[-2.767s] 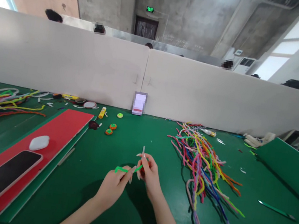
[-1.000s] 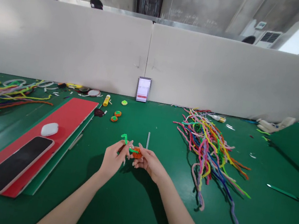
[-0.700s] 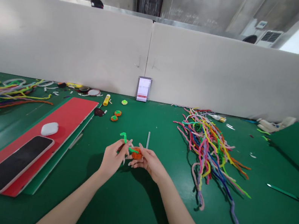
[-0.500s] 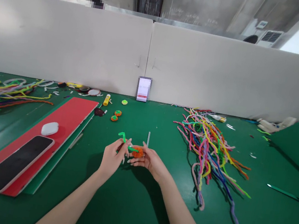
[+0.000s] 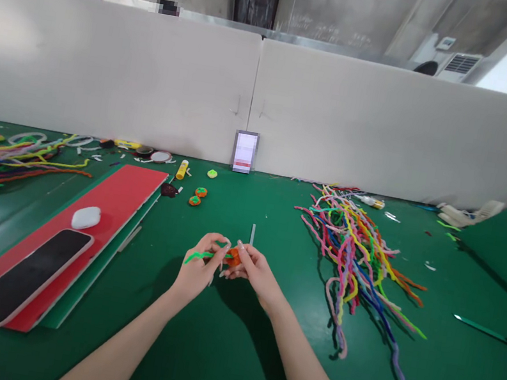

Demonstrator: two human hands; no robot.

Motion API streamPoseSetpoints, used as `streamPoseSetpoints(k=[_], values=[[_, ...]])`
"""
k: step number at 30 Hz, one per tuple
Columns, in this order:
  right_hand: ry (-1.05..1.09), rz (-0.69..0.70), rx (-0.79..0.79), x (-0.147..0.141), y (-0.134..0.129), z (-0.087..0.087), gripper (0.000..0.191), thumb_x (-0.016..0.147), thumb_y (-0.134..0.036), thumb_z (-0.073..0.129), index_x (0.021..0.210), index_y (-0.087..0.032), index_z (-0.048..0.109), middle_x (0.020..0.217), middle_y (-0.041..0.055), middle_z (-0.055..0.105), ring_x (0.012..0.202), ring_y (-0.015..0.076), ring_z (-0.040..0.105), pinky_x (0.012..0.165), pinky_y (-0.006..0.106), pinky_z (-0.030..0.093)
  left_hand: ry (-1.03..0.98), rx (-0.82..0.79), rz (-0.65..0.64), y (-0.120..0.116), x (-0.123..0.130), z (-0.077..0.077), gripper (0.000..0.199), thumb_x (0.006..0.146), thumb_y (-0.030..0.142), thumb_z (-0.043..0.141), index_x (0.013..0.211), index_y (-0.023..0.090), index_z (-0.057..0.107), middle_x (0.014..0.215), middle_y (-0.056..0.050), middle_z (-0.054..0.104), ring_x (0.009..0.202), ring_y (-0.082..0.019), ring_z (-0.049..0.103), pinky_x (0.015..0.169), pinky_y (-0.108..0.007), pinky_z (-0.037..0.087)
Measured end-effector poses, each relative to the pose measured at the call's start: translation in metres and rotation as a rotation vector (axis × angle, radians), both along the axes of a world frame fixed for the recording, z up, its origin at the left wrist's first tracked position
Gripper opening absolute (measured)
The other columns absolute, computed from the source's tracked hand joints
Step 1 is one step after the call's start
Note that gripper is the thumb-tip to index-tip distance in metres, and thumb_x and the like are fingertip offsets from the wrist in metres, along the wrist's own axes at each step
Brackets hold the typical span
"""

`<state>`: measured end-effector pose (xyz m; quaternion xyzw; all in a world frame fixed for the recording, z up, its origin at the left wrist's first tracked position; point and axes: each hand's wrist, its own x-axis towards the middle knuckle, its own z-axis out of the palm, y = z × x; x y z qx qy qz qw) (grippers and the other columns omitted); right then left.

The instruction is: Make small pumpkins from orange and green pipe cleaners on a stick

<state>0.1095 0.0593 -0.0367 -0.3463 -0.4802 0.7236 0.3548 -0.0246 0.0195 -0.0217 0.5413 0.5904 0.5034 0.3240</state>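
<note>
Above the green tabletop, my left hand (image 5: pixel 198 269) pinches a bright green pipe cleaner (image 5: pixel 198 256), whose bent free end sticks out to the left across the fingers. My right hand (image 5: pixel 255 271) holds a small orange pipe-cleaner coil (image 5: pixel 234 256) between thumb and fingers. The green stem's other end meets the coil; the fingertips partly hide the join. Just beyond my hands lies a thin grey strip (image 5: pixel 252 234). Farther back to the left sit two finished-looking orange coils with green tops (image 5: pixel 195 200) and a pale yellow-green one (image 5: pixel 212 173).
A tangled pile of colourful pipe cleaners (image 5: pixel 350 251) spreads at right, another bunch (image 5: pixel 9 165) at far left. A phone (image 5: pixel 28 275) and a white earbud case (image 5: pixel 86 218) rest on red boards (image 5: pixel 130 185). A glue stick (image 5: pixel 181 169), upright screen (image 5: pixel 245 151) and green pen (image 5: pixel 485 330) are around.
The green pipe cleaner's free end has swung from pointing up to lying leftward over my left hand. My right thumb has moved onto the orange coil, now more covered by fingers.
</note>
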Motion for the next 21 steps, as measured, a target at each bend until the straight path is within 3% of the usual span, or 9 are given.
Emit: streamPoseSetpoints(k=[6, 14, 21], values=[[-0.13, -0.089, 0.127, -0.0021, 0.0025, -0.003, 0.043, 0.076, -0.054, 0.047, 0.067, -0.013, 0.056, 0.048, -0.0024, 0.053, 0.036, 0.0059, 0.048, 0.038, 0.018, 0.038, 0.071, 0.063, 0.038, -0.0018, 0.0013, 0.0003, 0.021, 0.079, 0.034, 0.049, 0.093, 0.019, 0.05, 0.053, 0.006, 0.049, 0.046, -0.008, 0.051, 0.046, -0.019, 0.042], [-0.213, -0.111, 0.205, 0.0013, 0.005, -0.0067, 0.033, 0.072, -0.048, 0.056, 0.072, -0.016, 0.053, 0.053, -0.0021, 0.056, 0.038, 0.0071, 0.048, 0.038, 0.019, 0.038, 0.167, 0.087, 0.08, -0.0021, -0.0012, 0.0014, 0.022, 0.081, 0.03, 0.048, 0.1, 0.019, 0.051, 0.057, 0.005, 0.052, 0.046, -0.008, 0.051, 0.051, -0.021, 0.044], [-0.391, -0.135, 0.455, 0.0016, -0.0024, -0.0069, 0.032, 0.081, -0.047, 0.045, 0.072, -0.017, 0.052, 0.054, -0.0019, 0.053, 0.042, 0.008, 0.05, 0.042, 0.019, 0.04, 0.196, 0.12, 0.06, -0.0011, -0.0011, -0.006, 0.017, 0.081, 0.03, 0.047, 0.09, 0.017, 0.055, 0.061, 0.003, 0.055, 0.048, -0.008, 0.053, 0.05, -0.021, 0.045]])
